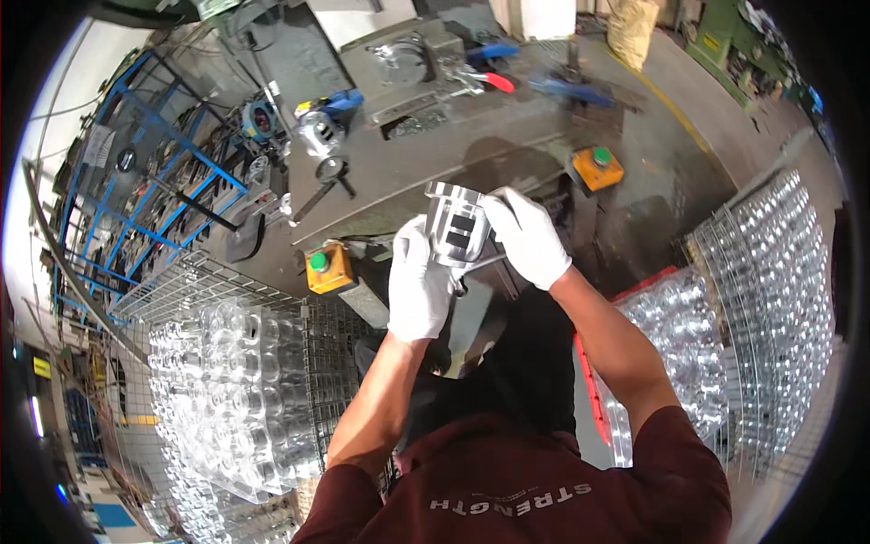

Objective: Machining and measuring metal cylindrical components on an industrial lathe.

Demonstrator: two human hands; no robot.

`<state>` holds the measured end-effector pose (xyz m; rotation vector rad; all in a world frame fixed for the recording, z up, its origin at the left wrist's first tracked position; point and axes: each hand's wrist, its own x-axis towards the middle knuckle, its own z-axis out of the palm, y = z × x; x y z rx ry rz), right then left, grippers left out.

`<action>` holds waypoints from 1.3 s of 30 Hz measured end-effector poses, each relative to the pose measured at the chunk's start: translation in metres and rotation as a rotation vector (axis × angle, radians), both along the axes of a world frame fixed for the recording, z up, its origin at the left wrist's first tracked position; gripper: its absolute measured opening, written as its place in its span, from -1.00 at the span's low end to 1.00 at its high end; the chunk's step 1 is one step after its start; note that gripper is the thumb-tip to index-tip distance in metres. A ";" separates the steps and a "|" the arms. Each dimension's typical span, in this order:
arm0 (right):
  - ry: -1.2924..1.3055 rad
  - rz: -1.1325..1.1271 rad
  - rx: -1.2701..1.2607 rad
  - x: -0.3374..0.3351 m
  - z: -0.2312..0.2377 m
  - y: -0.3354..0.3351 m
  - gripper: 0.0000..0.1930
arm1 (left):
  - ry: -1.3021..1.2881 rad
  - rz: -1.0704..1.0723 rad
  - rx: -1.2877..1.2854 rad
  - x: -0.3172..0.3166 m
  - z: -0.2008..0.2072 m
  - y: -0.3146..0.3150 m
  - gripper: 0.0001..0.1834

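A shiny cylindrical metal housing (442, 216) with two dark rectangular slots is held up between my hands, in front of the press table. My left hand (419, 288), in a white glove, grips its left and lower side. On its upper right side, my right hand (526, 234), gloved too, has its fingers closed against the rim. A thin metal rod or edge (485, 263) shows just below the housing; I cannot make out what it belongs to.
Orange button boxes with green buttons stand at the left (330, 269) and right (596, 169) of the metal table (417, 172). A red-handled clamp (489, 82) sits at the back. Wire cages of shiny parts flank me, left (227, 381) and right (770, 299), beside a red-edged crate (594, 390).
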<state>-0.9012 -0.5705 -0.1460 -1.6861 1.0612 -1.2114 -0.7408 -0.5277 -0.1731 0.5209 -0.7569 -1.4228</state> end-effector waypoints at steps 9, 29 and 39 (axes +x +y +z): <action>0.006 -0.037 -0.047 0.016 -0.019 -0.030 -0.65 | 0.101 0.022 0.183 0.041 0.055 -0.115 -0.69; 0.054 0.115 0.367 -0.012 -0.089 0.025 -0.72 | 0.147 0.162 0.343 0.014 0.058 -0.263 -0.38; 0.113 0.138 0.493 -0.022 -0.103 0.028 -0.69 | 0.271 0.229 0.293 0.009 0.053 -0.280 -0.34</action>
